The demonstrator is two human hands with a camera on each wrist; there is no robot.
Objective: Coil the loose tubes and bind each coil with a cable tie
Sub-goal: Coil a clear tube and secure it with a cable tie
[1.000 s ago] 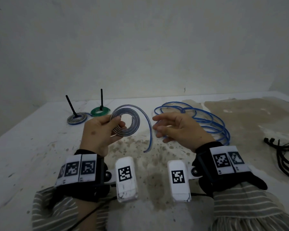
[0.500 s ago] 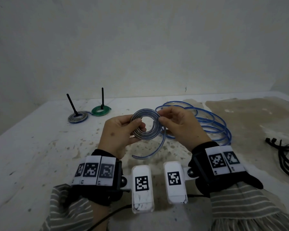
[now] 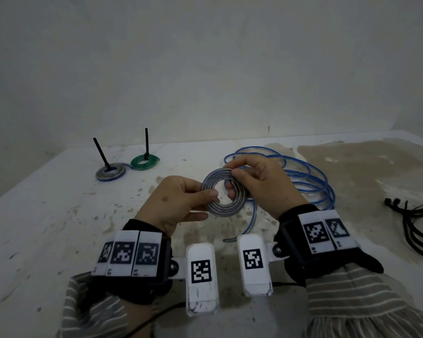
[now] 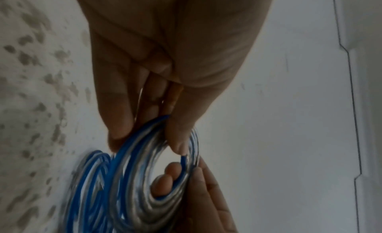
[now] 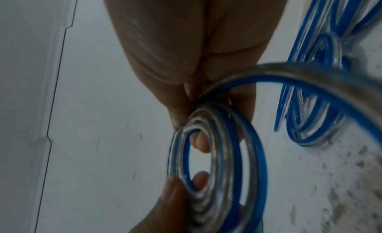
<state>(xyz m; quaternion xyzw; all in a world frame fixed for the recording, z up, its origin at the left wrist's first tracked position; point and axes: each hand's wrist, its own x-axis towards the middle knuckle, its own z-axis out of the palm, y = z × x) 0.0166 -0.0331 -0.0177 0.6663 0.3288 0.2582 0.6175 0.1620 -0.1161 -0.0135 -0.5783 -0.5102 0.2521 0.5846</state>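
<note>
My left hand [image 3: 178, 203] pinches the left side of the coil [image 3: 224, 192], thumb on top and fingers under it, and my right hand [image 3: 259, 184] has now closed in on the far rim, thumb and forefinger pinching the outer turn while another finger hooks through the middle hole. A second ago that right hand was hovering apart with a long curved tail swinging free; now most of that tail is wound onto the spiral, and only a short end [image 3: 248, 223] droops at centre frame toward the worktop [image 3: 47, 215]. So, as I judge it, this coil is nearly wound and a tie comes next. Just behind my right hand, right of centre, sprawls the loose blue tube [image 3: 315, 181], still uncoiled. At the far right edge lie the black cable ties [image 3: 415, 223], well apart from my hands. Upper left, the grey coil [image 3: 110, 172] and green coil [image 3: 143, 162] sit already bound, ties sticking upright.
</note>
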